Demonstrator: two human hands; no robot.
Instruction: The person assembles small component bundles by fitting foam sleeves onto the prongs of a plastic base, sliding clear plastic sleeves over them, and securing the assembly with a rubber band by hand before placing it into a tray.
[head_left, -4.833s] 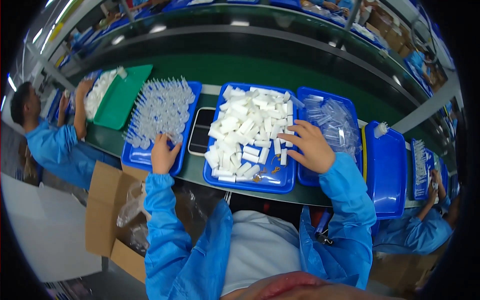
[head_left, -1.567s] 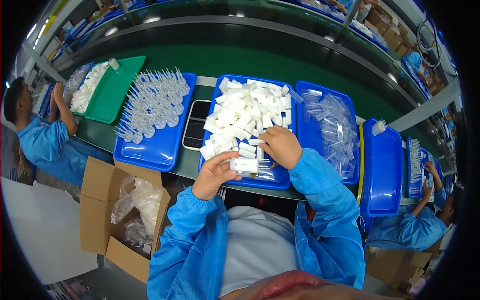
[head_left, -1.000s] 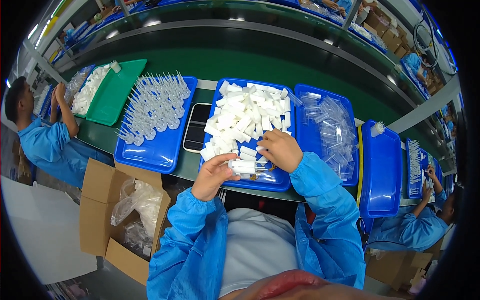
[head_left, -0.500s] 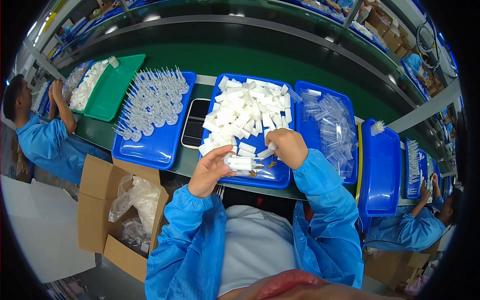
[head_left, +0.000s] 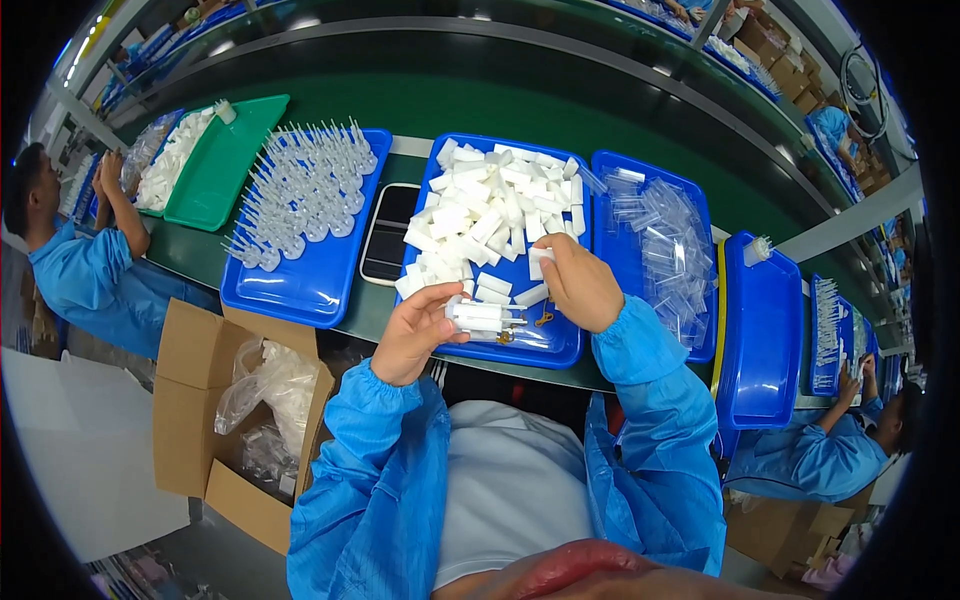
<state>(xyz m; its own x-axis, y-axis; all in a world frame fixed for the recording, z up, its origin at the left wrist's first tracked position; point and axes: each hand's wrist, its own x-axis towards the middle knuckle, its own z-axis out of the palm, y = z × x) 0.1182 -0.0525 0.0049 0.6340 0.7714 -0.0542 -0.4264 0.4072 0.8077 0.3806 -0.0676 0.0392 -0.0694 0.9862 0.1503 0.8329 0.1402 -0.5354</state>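
Green counter (head_left: 560, 120) on an assembly line, blue trays side by side.
From the left: a blue tray of clear pointed tips (head_left: 300, 215), a dark phone (head_left: 388, 234), then the middle tray (head_left: 560, 345) heaped with white blocks (head_left: 495, 215). At its near edge the left hand (head_left: 412, 335) grips a small bundle of white pieces (head_left: 482, 318); the right hand (head_left: 578, 285) pinches one white block (head_left: 541, 259) just above.

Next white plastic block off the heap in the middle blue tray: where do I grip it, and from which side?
Judging by the pose, pick a loose white plastic block at the heap's near edge, from above, pinching its long sides. The right hand already works there.
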